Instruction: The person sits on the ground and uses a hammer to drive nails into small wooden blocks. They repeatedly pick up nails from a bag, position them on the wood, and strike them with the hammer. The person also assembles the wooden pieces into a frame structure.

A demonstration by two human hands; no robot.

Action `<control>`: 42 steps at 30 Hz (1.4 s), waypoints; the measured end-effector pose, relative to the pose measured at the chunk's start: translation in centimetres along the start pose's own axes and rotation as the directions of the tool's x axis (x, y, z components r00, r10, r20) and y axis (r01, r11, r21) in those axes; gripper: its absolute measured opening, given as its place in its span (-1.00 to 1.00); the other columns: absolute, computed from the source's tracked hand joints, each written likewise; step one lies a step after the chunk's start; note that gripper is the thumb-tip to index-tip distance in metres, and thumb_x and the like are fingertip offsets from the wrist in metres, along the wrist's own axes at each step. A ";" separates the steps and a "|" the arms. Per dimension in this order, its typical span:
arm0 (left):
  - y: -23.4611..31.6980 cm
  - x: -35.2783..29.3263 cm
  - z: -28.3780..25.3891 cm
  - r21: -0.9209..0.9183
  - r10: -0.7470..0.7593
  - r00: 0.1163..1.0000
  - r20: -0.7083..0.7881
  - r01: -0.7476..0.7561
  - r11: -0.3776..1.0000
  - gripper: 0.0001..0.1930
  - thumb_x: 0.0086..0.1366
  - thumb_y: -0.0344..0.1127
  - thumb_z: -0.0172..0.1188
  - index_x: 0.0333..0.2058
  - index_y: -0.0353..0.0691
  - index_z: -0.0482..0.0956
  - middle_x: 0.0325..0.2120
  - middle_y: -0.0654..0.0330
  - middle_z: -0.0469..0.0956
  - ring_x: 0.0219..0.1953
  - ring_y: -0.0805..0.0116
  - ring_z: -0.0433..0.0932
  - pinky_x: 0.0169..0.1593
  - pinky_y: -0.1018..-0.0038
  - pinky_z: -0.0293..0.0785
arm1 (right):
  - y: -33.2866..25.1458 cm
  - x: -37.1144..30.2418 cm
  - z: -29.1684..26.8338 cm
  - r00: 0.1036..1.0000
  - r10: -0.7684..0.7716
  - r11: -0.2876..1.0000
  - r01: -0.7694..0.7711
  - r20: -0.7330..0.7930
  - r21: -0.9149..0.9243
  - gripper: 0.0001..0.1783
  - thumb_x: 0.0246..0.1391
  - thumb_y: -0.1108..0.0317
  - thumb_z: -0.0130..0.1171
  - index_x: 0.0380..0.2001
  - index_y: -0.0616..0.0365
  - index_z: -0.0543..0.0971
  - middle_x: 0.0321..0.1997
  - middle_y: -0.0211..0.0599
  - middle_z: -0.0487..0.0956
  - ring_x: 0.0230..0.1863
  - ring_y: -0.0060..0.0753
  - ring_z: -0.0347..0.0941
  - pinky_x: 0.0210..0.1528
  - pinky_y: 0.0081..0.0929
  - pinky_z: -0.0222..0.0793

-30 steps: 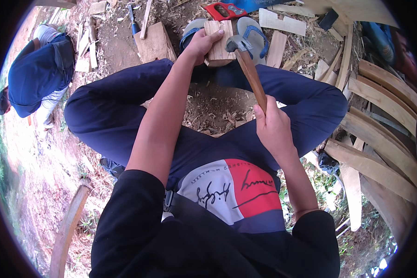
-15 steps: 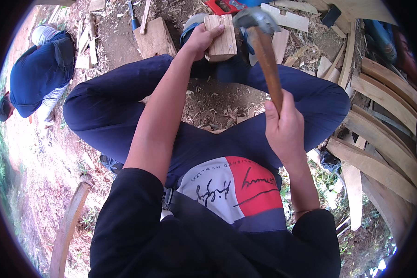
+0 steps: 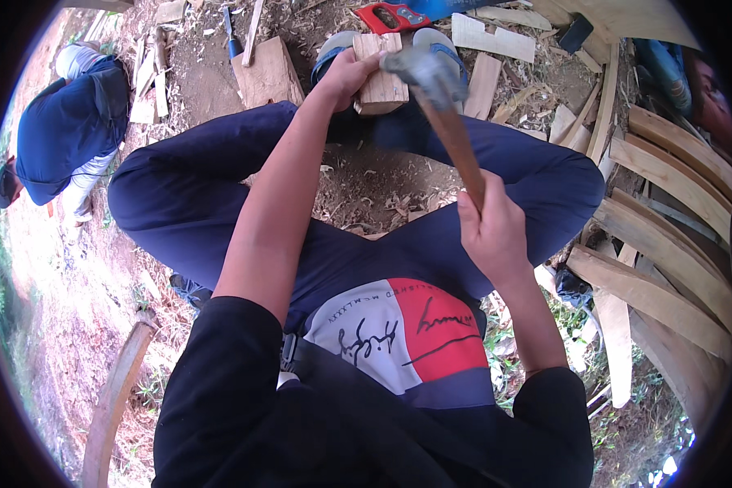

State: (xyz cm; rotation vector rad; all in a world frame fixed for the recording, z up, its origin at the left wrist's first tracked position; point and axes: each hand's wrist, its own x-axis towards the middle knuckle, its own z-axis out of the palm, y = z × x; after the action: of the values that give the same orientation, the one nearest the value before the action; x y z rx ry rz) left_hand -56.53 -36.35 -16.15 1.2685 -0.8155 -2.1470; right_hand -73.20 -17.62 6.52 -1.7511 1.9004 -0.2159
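Note:
My left hand (image 3: 346,80) is closed around the left side of a pale wooden block (image 3: 380,91), its thumb lying across the upper part. The block is held out between my sandalled feet, beyond my bent knees. In my right hand (image 3: 494,226) is a hammer, gripped low on its brown wooden handle (image 3: 454,140). The grey hammer head (image 3: 433,80) is smeared by motion and overlaps the block's upper right edge in the picture. Whether it touches the block, I cannot tell.
A red-handled saw (image 3: 389,16) and a blue-handled chisel (image 3: 234,42) lie on the ground ahead, near another wood block (image 3: 268,75). Curved wooden pieces (image 3: 667,167) are stacked at right. A person in dark blue (image 3: 69,138) bends over at far left. Wood shavings litter the soil.
The hammer has swung left, bringing its head over the block's right edge. My left hand still grips the block, which has shifted slightly left and down in the picture.

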 end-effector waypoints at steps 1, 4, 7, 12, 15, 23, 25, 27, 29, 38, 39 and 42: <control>0.1 -0.1 0.1 0.000 0.001 1.000 -0.001 -0.001 1.000 -0.65 0.33 -0.16 0.21 -0.06 -0.32 0.52 -0.27 0.15 0.64 -0.29 0.37 0.66 -0.22 0.36 0.61 | 0.9 0.5 0.7 0.998 0.014 0.996 -0.008 0.065 -0.089 -0.67 0.28 0.17 0.03 -0.10 0.24 0.38 -0.42 0.03 0.58 -0.40 0.12 0.57 -0.43 -0.09 0.46; 0.4 0.6 0.5 0.005 0.045 0.999 -0.008 -0.045 0.999 -0.65 0.32 -0.15 0.23 -0.08 -0.31 0.53 -0.28 0.15 0.64 -0.31 0.38 0.65 -0.24 0.36 0.60 | 1.8 1.5 -0.6 0.999 0.001 0.996 0.002 0.039 -0.093 -0.67 0.28 0.18 0.04 -0.10 0.24 0.39 -0.43 0.02 0.58 -0.40 0.13 0.56 -0.43 -0.08 0.46; -0.2 0.1 -0.4 0.048 0.057 0.998 -0.041 -0.055 0.997 -0.64 0.29 -0.10 0.25 -0.13 -0.30 0.55 -0.32 0.16 0.65 -0.34 0.39 0.65 -0.27 0.40 0.59 | -0.2 1.8 -2.3 0.995 -0.092 0.994 0.093 -0.025 0.057 -0.66 0.27 0.17 0.07 -0.09 0.24 0.40 -0.45 -0.01 0.57 -0.40 0.14 0.56 -0.42 -0.09 0.47; 1.8 -1.4 1.1 0.049 0.045 0.998 0.036 -0.047 0.998 -0.65 0.29 -0.08 0.27 -0.12 -0.22 0.52 -0.35 0.28 0.62 -0.37 0.48 0.61 -0.23 0.46 0.55 | 3.2 3.0 -1.1 0.987 -0.101 0.986 0.116 0.128 -0.119 -0.66 0.24 0.18 0.11 -0.10 0.24 0.41 -0.49 -0.03 0.55 -0.43 0.11 0.56 -0.44 -0.13 0.47; 1.2 -1.0 1.4 0.101 0.024 0.998 -0.054 -0.018 0.995 -0.56 0.24 -0.04 0.31 -0.04 -0.21 0.50 -0.27 0.27 0.61 -0.23 0.46 0.59 -0.11 0.44 0.52 | 3.4 3.9 -2.0 0.979 -0.165 0.970 0.184 0.121 -0.162 -0.66 0.22 0.18 0.14 -0.11 0.24 0.42 -0.51 -0.08 0.55 -0.46 0.07 0.55 -0.45 -0.16 0.46; -0.2 -0.6 -0.7 0.107 0.050 0.999 -0.019 -0.048 0.993 -0.64 0.32 -0.12 0.21 -0.05 -0.24 0.51 -0.19 0.31 0.59 -0.13 0.47 0.56 -0.06 0.41 0.50 | 1.2 3.7 -3.6 0.964 -0.262 0.963 0.264 0.037 -0.048 -0.68 0.22 0.22 0.15 -0.10 0.22 0.43 -0.50 -0.09 0.56 -0.46 0.05 0.56 -0.45 -0.20 0.45; -0.1 0.3 -0.1 0.094 0.014 1.000 -0.008 -0.013 0.995 -0.68 0.32 -0.20 0.19 -0.03 -0.24 0.51 -0.21 0.26 0.60 -0.18 0.46 0.59 -0.09 0.40 0.53 | 3.4 3.9 -2.2 0.979 -0.149 0.966 0.174 0.141 -0.189 -0.68 0.22 0.21 0.13 -0.10 0.21 0.43 -0.49 -0.08 0.57 -0.44 0.07 0.56 -0.44 -0.16 0.45; -0.6 1.0 0.1 0.133 0.074 0.995 -0.067 -0.065 0.989 -0.63 0.27 -0.14 0.27 -0.07 -0.28 0.54 -0.29 0.20 0.64 -0.30 0.41 0.63 -0.20 0.44 0.56 | 4.1 3.9 -2.1 0.980 -0.131 0.972 0.157 0.149 -0.175 -0.68 0.23 0.20 0.11 -0.09 0.20 0.42 -0.47 -0.05 0.57 -0.42 0.10 0.56 -0.43 -0.11 0.44; -0.7 0.5 -0.2 0.133 0.098 0.995 -0.027 -0.093 0.987 -0.59 0.25 -0.11 0.31 -0.08 -0.31 0.54 -0.31 0.16 0.65 -0.32 0.38 0.66 -0.22 0.43 0.58 | 2.7 3.7 -2.9 0.984 -0.172 0.981 0.176 0.046 -0.083 -0.69 0.23 0.21 0.12 -0.09 0.20 0.43 -0.47 -0.05 0.57 -0.43 0.10 0.56 -0.43 -0.13 0.44; 0.8 -2.0 0.1 0.032 0.063 0.996 -0.055 -0.062 0.998 -0.55 0.29 -0.10 0.25 0.01 -0.32 0.47 -0.24 0.16 0.62 -0.22 0.38 0.64 -0.14 0.41 0.57 | 0.5 6.4 -1.5 0.997 -0.010 0.993 0.020 -0.082 0.115 -0.57 0.00 0.19 0.36 -0.21 0.25 0.44 -0.44 -0.09 0.57 -0.38 0.03 0.56 -0.31 -0.22 0.44; 0.4 -1.7 0.2 0.042 0.082 0.996 -0.044 -0.080 0.996 -0.56 0.30 -0.11 0.25 0.00 -0.32 0.47 -0.23 0.15 0.62 -0.23 0.39 0.64 -0.15 0.40 0.57 | 0.6 7.8 -0.1 0.996 0.024 0.996 -0.017 -0.083 0.087 -0.54 -0.05 0.18 0.40 -0.23 0.26 0.44 -0.41 -0.07 0.57 -0.33 0.06 0.55 -0.25 -0.18 0.43; -0.3 -1.1 0.2 0.070 0.102 0.994 -0.038 -0.100 0.993 -0.62 0.31 -0.16 0.23 -0.04 -0.32 0.47 -0.21 0.14 0.61 -0.25 0.40 0.62 -0.15 0.40 0.56 | 1.5 11.4 5.9 0.988 0.025 0.988 -0.002 -0.152 0.152 -0.44 -0.13 0.10 0.44 -0.23 0.29 0.44 -0.33 0.00 0.57 -0.23 0.11 0.53 -0.17 -0.12 0.41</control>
State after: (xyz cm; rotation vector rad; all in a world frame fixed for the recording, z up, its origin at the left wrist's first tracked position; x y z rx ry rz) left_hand -56.27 -35.36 -15.70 1.2732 -0.9221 -2.0225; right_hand -71.78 -26.93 -2.31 -1.6606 1.9468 -0.4897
